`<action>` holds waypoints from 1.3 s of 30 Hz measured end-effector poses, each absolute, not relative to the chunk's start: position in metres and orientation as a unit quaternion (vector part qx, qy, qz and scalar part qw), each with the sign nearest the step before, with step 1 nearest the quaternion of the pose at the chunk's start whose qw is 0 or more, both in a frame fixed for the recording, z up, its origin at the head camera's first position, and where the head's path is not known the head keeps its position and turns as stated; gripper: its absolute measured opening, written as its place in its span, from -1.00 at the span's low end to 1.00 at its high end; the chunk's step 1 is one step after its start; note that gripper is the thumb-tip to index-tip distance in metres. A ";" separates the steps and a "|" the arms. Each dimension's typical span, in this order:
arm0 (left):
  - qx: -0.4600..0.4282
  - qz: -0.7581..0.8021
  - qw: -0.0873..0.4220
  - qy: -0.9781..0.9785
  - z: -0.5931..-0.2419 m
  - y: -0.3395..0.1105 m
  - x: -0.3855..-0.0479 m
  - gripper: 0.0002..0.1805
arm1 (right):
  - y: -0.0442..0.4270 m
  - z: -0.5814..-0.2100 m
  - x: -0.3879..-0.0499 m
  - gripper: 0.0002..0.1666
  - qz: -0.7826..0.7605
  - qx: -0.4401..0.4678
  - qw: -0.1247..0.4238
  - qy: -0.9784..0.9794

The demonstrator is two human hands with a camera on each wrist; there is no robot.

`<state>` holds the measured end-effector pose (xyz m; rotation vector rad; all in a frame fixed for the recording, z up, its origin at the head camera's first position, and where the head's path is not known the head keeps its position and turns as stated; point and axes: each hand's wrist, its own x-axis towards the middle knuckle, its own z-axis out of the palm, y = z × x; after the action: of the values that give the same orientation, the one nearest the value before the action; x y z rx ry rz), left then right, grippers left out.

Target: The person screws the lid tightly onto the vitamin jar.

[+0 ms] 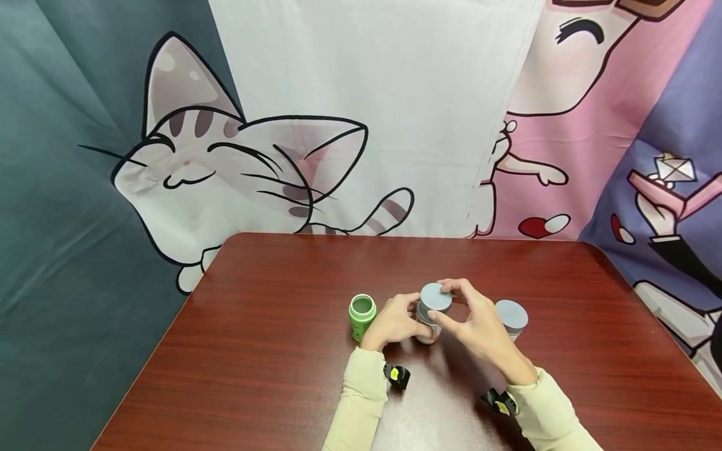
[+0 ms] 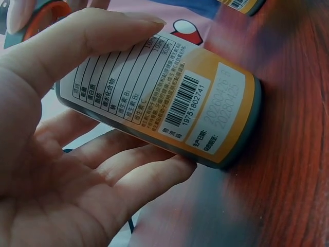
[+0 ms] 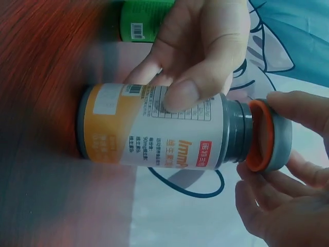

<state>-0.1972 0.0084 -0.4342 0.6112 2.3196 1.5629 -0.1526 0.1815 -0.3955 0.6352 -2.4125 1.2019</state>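
A grey vitamin bottle (image 3: 154,128) with a white and orange label stands on the table between the hands. Around its body the left hand (image 1: 395,321) holds it, thumb lying over the printed label in the left wrist view. Fingers and thumb of the right hand (image 1: 479,322) grip the grey lid (image 3: 280,139) by its rim. That lid, with an orange inner ring, is off the threaded neck, tilted and right beside its mouth. Left of the left hand, an uncapped green bottle (image 1: 361,317) stands upright.
Another grey-lidded bottle (image 1: 511,316) stands to the right, partly behind the right hand. The reddish-brown wooden table (image 1: 242,351) ends at a cartoon-printed cloth backdrop (image 1: 366,75). Black camera straps (image 1: 397,377) sit on both wrists.
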 end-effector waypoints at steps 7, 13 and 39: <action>0.211 0.540 0.134 0.804 -0.434 0.008 -0.196 -0.52 | 0.185 -0.399 -0.154 -0.50 0.431 0.239 0.145 -0.858; 0.208 0.547 0.138 0.799 -0.435 0.009 -0.195 -0.56 | 0.186 -0.403 -0.154 -0.51 0.431 0.231 0.121 -0.864; 0.214 0.526 0.124 0.814 -0.435 0.009 -0.198 -0.55 | 0.183 -0.409 -0.157 -0.34 0.375 0.221 0.178 -0.882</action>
<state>-0.1979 0.0093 -0.4352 0.6247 2.3729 1.5332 -0.1568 0.1830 -0.4085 0.6242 -2.4960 1.0617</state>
